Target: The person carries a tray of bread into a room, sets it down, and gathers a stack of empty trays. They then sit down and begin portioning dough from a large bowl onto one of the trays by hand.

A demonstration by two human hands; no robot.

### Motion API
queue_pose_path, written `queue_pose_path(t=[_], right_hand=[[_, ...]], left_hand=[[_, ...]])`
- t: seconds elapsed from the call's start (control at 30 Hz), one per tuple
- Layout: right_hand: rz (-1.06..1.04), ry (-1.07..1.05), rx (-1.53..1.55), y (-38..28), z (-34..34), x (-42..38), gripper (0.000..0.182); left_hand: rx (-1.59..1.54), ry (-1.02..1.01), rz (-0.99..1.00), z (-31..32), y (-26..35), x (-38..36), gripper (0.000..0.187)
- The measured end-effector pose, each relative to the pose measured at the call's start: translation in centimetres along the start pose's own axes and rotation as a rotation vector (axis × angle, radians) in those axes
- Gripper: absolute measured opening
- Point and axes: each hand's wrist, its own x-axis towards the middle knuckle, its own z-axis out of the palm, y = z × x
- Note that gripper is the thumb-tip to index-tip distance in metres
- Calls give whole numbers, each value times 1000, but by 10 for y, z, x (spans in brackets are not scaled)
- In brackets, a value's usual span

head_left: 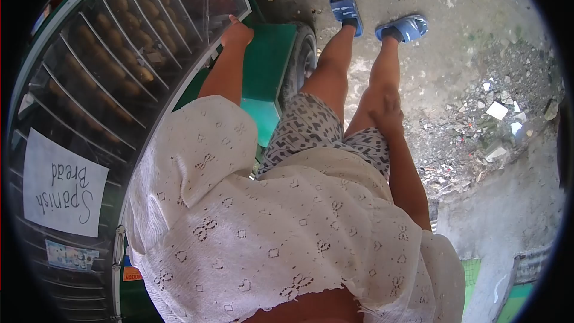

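My left hand [237, 33] is at the near corner of a glass display case [244, 0], against its pale metal frame. One finger is stretched along the glass; the other fingers are mostly hidden. Behind the glass, several rows of brown bread rolls [119, 30] sit on wire racks. My right hand [387, 115] lies on my right leg, just past the hem of my patterned shorts [305, 122], with its fingers spread and nothing in it.
A paper sign [64, 185] reading "Spanish Bread" and a banknote-like slip [72, 255] are on the case. Below it are a green box [269, 54] and a wheel [307, 51]. Blue slides [345, 9] are on my feet. Rubble [478, 119] lies on the right.
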Motion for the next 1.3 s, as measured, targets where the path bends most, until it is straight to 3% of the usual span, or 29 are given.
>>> queue_pose_path(t=[0.83,0.97,1.3], right_hand=[[29,-34,-54,-6,-15,6,76],[50,-48,-69,-13,-22,1,76],[30,-39,-67,-9,-23,3,74]], left_hand=[[-246,-7,-2,17,-10,9,93],[-268,108,1,16,-24,-36,93],[-338,166,36,24,-26,-24,96]])
